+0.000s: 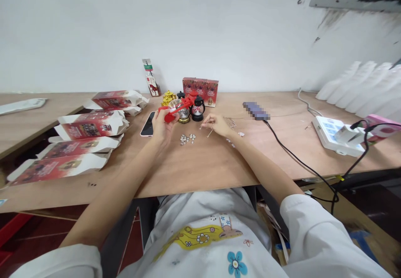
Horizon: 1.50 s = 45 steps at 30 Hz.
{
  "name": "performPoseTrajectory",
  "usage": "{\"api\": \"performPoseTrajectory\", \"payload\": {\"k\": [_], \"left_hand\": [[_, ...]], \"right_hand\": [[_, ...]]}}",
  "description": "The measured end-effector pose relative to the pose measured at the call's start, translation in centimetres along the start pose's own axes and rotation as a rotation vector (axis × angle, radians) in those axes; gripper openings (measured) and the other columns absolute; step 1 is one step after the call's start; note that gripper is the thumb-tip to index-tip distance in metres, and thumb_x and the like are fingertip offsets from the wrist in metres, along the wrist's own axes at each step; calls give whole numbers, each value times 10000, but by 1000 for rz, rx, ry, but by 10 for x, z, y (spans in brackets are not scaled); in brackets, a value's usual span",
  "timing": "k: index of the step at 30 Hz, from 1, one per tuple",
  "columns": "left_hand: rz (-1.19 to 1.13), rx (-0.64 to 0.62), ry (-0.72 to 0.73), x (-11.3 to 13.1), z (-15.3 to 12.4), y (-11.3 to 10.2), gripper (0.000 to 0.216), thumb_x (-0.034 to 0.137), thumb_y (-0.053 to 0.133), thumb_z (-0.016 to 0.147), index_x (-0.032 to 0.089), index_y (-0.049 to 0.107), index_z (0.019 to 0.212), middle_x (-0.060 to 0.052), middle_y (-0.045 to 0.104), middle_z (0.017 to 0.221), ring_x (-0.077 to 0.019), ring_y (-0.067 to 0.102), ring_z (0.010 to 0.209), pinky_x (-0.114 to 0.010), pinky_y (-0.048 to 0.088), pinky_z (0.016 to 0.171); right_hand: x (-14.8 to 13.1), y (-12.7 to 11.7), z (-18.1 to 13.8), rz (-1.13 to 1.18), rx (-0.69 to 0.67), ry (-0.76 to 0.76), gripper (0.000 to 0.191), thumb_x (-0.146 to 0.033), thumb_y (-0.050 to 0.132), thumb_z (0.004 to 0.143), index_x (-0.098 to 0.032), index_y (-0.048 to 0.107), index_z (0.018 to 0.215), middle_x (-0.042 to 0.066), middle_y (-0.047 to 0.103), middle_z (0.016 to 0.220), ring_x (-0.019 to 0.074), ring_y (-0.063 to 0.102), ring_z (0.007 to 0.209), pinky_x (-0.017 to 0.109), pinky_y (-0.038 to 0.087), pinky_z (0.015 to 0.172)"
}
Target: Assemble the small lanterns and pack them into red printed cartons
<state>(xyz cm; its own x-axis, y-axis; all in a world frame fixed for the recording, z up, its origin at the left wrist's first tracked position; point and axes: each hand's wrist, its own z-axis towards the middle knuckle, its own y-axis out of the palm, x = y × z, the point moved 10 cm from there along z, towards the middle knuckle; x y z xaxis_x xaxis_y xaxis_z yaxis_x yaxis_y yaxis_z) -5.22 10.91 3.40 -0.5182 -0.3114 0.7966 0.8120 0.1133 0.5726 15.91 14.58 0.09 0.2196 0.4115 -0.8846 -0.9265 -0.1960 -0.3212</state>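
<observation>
My left hand (163,125) is closed around the red base of a small red lantern (171,116) with a clear globe, tilted on its side above the table. My right hand (217,125) pinches a thin metallic wire-like piece (209,133), whose exact kind is too small to make out. A black mini lantern (197,110) stands upright between the hands, a little farther back. Several gold lanterns (168,98) are grouped behind the left hand. Small round silver button cells (187,139) lie loose on the table between my forearms. More thin pieces (231,122) lie beyond the right hand.
Red printed boxes (206,90) stand against the wall; open cartons (90,127) lie at left. A phone (147,125) rests by my left hand. At right are a cabled, blurred device (257,110), a white power strip (336,133) and white foam sleeves (354,85).
</observation>
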Motion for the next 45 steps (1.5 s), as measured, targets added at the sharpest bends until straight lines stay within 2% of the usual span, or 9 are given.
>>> {"api": "performPoseTrajectory", "payload": {"k": [3, 8, 11, 14, 17, 21, 29, 36, 45], "left_hand": [[17, 42, -66, -5, 1, -6, 193, 235, 646, 626, 196, 523, 770, 10, 613, 707, -124, 609, 670, -269, 560, 684], [83, 82, -45, -4, 3, -13, 226, 211, 601, 613, 211, 576, 837, -12, 628, 865, -160, 613, 748, -276, 550, 614], [191, 115, 37, 2, 4, -17, 237, 197, 596, 617, 203, 602, 853, -1, 603, 811, -147, 584, 698, -254, 513, 585], [326, 160, 126, 10, 5, -21, 196, 191, 600, 634, 183, 613, 829, 13, 594, 764, -113, 552, 657, -217, 460, 596], [439, 200, 193, 17, 6, -26, 149, 181, 584, 646, 173, 615, 792, 22, 584, 730, -99, 530, 636, -206, 425, 597], [535, 216, 246, 22, 11, -32, 140, 188, 591, 644, 184, 613, 783, 37, 567, 688, -100, 507, 593, -204, 381, 552], [529, 217, 212, 18, 10, -32, 93, 167, 590, 639, 182, 599, 731, 41, 554, 666, -91, 483, 577, -183, 363, 523], [476, 201, 123, 11, 3, -25, 40, 158, 598, 662, 178, 564, 655, 38, 522, 588, -96, 467, 525, -203, 376, 510], [422, 213, -50, -13, 14, -40, 121, 244, 655, 616, 175, 582, 683, 25, 560, 620, -104, 515, 549, -214, 448, 545]], "right_hand": [[-6, 20, -4, -183, -146, -60, 127, -145, 620, 738, -167, 694, 838, 46, 734, 813, 182, 687, 802, 334, 542, 781], [-20, 20, -8, -426, -213, -183, 479, 14, 478, 681, -163, 701, 1066, 62, 739, 1025, 210, 651, 1079, 403, 450, 1030], [-28, 26, -13, -521, -229, -175, 399, -193, 591, 823, -144, 609, 1218, 111, 680, 1172, 229, 624, 1114, 401, 464, 1011], [-31, 44, -20, -740, -314, -183, 643, -500, 727, 751, -102, 566, 1231, 181, 609, 1222, 304, 589, 1108, 446, 486, 953], [-31, 53, -23, -903, -338, -220, 615, -544, 709, 760, -91, 598, 1160, 190, 597, 1171, 335, 562, 1106, 476, 461, 962], [-35, 43, -18, -850, -249, -268, 498, -466, 661, 830, -107, 596, 1170, 174, 601, 1126, 310, 566, 1088, 468, 456, 968], [-68, 26, -24, -492, 66, -491, 499, -528, 567, 883, -221, 536, 1275, 103, 550, 1173, 230, 566, 1089, 414, 466, 994], [-71, 38, -31, -512, 122, -542, 540, -547, 579, 869, -227, 521, 1300, 106, 550, 1161, 237, 548, 1125, 421, 451, 1022], [-74, 39, -33, -530, 135, -561, 515, -511, 595, 871, -230, 520, 1297, 108, 562, 1164, 239, 564, 1128, 422, 467, 1016]]}}
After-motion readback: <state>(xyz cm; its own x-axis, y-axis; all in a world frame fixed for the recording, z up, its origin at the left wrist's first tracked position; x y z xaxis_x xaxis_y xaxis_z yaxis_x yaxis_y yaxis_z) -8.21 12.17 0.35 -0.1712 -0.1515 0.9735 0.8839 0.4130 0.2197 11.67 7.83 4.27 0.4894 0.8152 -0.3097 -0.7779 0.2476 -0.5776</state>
